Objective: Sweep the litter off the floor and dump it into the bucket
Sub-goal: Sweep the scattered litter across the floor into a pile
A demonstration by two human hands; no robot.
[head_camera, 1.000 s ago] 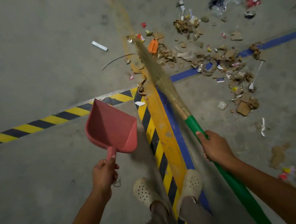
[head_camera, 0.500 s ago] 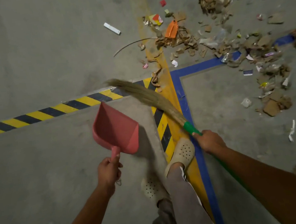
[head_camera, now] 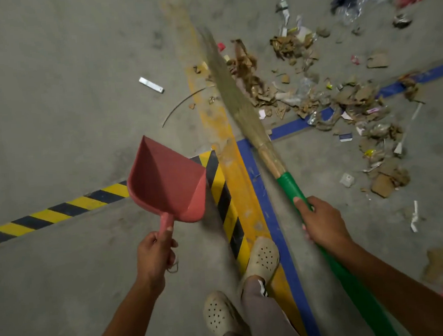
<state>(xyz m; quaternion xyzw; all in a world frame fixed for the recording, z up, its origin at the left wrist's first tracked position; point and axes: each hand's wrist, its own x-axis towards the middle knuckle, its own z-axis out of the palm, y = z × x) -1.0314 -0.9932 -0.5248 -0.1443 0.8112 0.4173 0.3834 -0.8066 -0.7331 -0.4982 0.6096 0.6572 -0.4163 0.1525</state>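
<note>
a grey concrete floor (head_camera: 51, 74) is lying crossed by a hazard-striped tape (head_camera: 48, 216), a yellow line (head_camera: 240, 190) and a blue line (head_camera: 291, 127). cardboard and wrapper litter (head_camera: 346, 98) is sitting scattered at upper right, across the blue line. the grass broom (head_camera: 236, 101), blurred, is reaching its bristles along the litter's left edge, the right hand (head_camera: 321, 221) curling its fingers round the green handle. the red dustpan (head_camera: 166, 179) is hanging over the striped tape, the left hand (head_camera: 153, 254) clamping its handle.

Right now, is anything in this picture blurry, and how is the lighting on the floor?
Head view: the broom is smeared by motion blur, worst toward its bristle tip, while the red dustpan and the litter look fairly sharp. Head view: the light is dim and even, with no glare, only a soft shadow on the floor just right of the red dustpan.
</note>
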